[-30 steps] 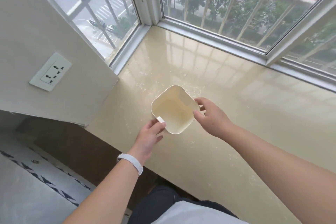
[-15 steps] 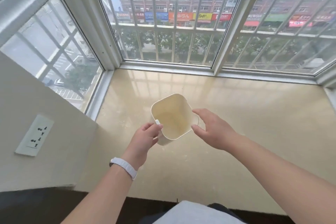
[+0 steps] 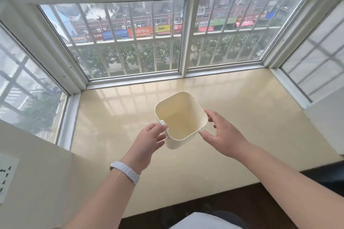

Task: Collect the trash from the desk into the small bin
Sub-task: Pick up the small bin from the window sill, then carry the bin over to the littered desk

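**Small bin held between both hands over the sill**

From the head view, we see a small cream bin (image 3: 181,117) with a rounded-square mouth, held up in front of a bay window (image 3: 130,39). It appears to be lifted above the glossy beige ledge (image 3: 242,117) rather than resting on it, though we cannot tell this for certain. Its long axis runs from mouth to base and is tilted: the open mouth faces up and toward us, while the base points down and away. We look straight into the interior, which shows nothing inside. One corner of the rim points toward the window, the opposite corner toward us. A small white tab (image 3: 162,122) sits at the rim's left corner.

Our left hand (image 3: 149,141) touches the bin's left wall just below that tab, fingers curled loosely against the side; a white wristband (image 3: 126,172) circles that wrist. Our right hand (image 3: 223,135) is spread wide at the bin's right corner, thumb and fingertips at the rim and outer wall, palm apart from it. At the far left, a wall socket (image 3: 5,176) is partly in view.
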